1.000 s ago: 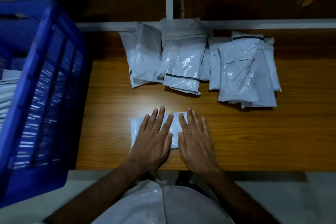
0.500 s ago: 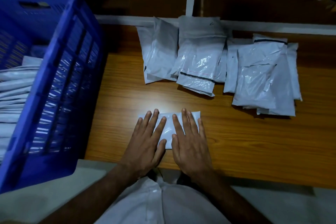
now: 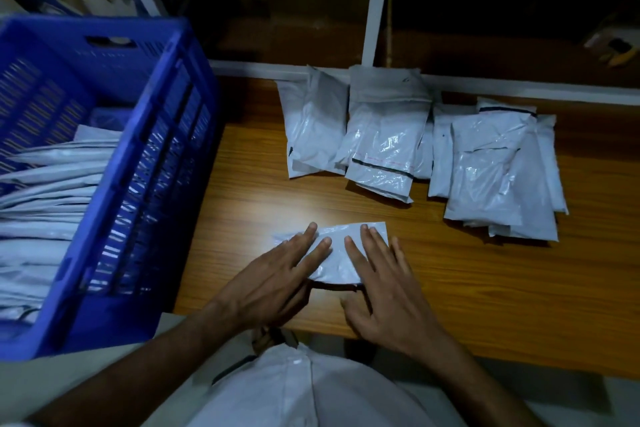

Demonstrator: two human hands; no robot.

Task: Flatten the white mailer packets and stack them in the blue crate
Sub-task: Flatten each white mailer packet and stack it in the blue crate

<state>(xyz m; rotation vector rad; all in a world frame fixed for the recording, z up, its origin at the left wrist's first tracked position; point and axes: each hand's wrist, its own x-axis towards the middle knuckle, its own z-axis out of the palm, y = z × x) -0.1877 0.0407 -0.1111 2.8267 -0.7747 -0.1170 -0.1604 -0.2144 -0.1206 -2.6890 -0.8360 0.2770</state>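
Head view, pretty dim lighting. One small white mailer packet (image 3: pixel 341 253) is laid flat on the wooden table (image 3: pixel 485 281), right at the near edge, and it's pressed down by both hands. The left hand (image 3: pixel 273 282) and right hand (image 3: pixel 388 291) are spread flat on it, fingers straight and only slightly fanned, nothing gripped. The plastic looks glossy and crinkled, roughly rectangular.

Beyond that packet, toward the back of the table, a loose pile of more packets (image 3: pixel 426 149) is seen; around six or seven can be made out, overlapped, so an exact count can't be given. Some are marked with a dark strip across one end.

Left of the pressed packet, one blue crate (image 3: pixel 152 184) with slotted plastic walls is parked, and a stack of flattened packets (image 3: pixel 45 204) is already held inside.
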